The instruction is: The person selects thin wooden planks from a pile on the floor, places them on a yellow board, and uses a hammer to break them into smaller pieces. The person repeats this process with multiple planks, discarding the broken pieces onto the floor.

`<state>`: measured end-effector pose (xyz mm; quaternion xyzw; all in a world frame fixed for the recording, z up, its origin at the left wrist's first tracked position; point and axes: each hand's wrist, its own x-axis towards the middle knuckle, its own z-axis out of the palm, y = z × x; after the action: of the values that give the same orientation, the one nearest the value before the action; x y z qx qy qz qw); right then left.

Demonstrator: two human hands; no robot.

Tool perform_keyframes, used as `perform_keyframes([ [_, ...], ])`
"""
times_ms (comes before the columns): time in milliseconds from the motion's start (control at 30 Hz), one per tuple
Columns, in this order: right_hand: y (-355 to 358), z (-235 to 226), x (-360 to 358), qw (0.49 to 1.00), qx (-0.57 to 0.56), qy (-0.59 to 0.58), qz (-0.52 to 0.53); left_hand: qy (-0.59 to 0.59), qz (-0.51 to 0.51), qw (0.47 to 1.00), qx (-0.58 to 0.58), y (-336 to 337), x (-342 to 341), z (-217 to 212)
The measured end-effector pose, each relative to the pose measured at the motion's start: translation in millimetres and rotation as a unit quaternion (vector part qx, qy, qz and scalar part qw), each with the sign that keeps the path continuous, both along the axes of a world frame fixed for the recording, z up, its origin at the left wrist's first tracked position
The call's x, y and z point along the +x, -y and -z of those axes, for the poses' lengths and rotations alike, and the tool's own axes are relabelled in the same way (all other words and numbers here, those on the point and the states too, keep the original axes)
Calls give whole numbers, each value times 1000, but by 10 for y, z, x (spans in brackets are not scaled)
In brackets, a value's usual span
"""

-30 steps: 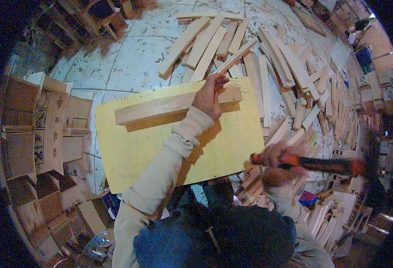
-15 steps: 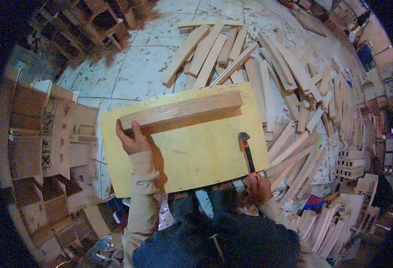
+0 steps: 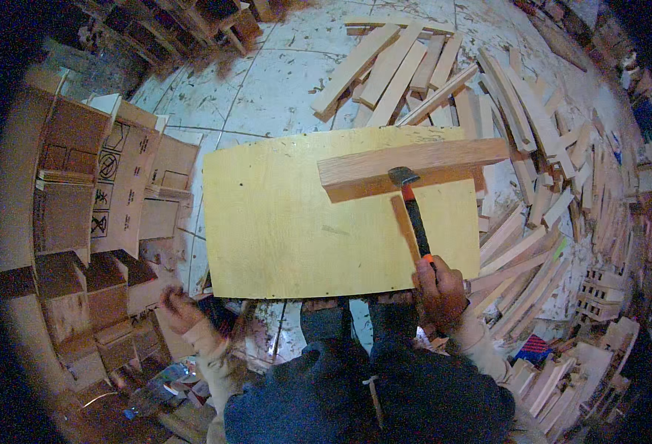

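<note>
My right hand (image 3: 442, 294) is closed around the lower end of a hammer (image 3: 417, 226) with a black and orange handle. The hammer's dark head overlaps the front edge of a thick wooden block (image 3: 444, 155) in this view; I cannot tell whether they touch. That block lies slantwise on a pale yellow board (image 3: 281, 229), its right end reaching past the board's right edge. My left hand (image 3: 183, 309) is off the board, low on the left near some wooden boxes. Its fingers look bent but are blurred, and whether they hold anything is unclear.
Loose wooden slats (image 3: 385, 70) lie on the tiled floor (image 3: 274, 70) beyond the board, with more piled along the right. Compartmented wooden boxes (image 3: 70, 214) stand at the left. A blue and red patterned thing (image 3: 535, 349) sits at lower right.
My left hand has let go of the block and drawn back to the lower left. The block now lies farther right on the board. The hammer has come up to the block's front edge.
</note>
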<state>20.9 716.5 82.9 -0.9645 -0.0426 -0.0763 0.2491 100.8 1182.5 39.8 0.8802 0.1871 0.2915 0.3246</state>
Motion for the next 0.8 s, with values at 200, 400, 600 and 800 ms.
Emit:
perform_keyframes([
  [200, -126, -65, 198, 992, 76, -30, 92, -433, 87, 890, 117, -1145, -747, 372],
  [400, -127, -186, 256, 971, 177, -114, 108, -504, 174, 830, 167, -1210, -599, 523],
  [600, -102, -263, 149, 936, 207, -198, 205, -526, 159, 795, 256, -1419, -713, 647],
  [800, -87, -345, 132, 926, 275, -189, 173, -564, 135, 753, 311, -1639, -906, 762],
])
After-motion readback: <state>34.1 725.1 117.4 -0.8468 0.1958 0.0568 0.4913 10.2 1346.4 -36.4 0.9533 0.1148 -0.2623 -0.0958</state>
